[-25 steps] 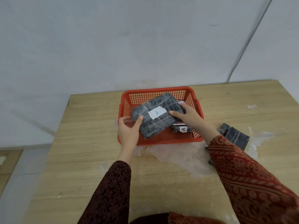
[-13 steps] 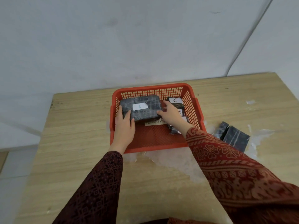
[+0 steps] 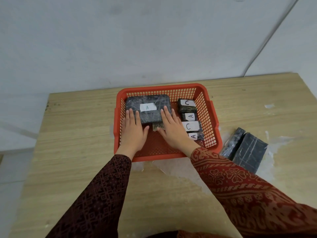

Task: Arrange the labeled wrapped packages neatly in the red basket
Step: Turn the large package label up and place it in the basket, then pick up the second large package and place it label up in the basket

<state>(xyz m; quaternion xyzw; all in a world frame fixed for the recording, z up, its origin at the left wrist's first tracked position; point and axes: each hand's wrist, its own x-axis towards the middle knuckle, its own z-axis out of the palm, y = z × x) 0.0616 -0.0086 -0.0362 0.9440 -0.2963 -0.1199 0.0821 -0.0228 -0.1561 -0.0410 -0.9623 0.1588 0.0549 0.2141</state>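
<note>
Plastic wrap slick under both palms: my left hand (image 3: pixel 133 133) and right hand (image 3: pixel 172 129) lie flat and apart on the big parcel (image 3: pixel 148 109), at 11 o'clock in the red basket (image 3: pixel 208 103). Small parcels (image 3: pixel 189 121) line 3 o'clock. Risks: pushing unevenly skews it; two unlabelled parcels (image 3: pixel 244 150) outside get overlooked.

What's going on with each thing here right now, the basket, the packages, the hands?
red basket: on the table, partly filled.
large package A: flat in the far left corner.
four small packages: in a row along the right wall, labels C, A, C, A.
two dark packages: outside, on the table.
left hand: open, fingers on large package A.
right hand: open, fingers on it too.
</note>
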